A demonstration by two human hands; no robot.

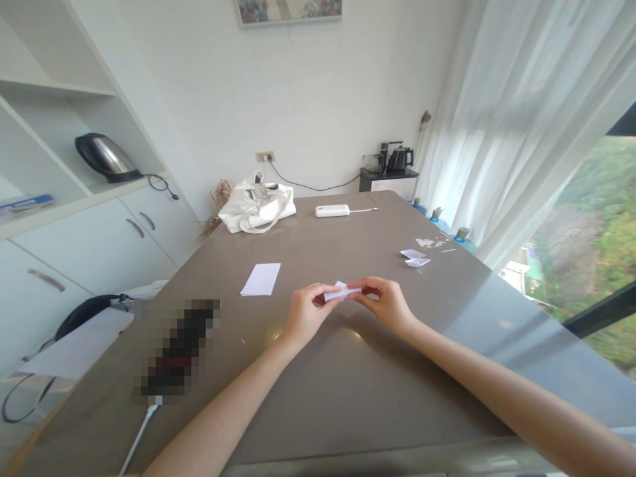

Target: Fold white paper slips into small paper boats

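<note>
Between my two hands, above the middle of the table, is a small piece of folded white paper. My left hand pinches its left end between thumb and fingers. At the other end, my right hand grips the paper the same way. A small peak of paper sticks up between the fingertips. To the left lies a stack of white paper sheets. Two small folded paper pieces, one a boat-like shape, rest to the right.
A white bag and a white power bank with a short cable are toward the far edge. Paper scraps lie at the right. A blurred dark object with a white cable is at the near left.
</note>
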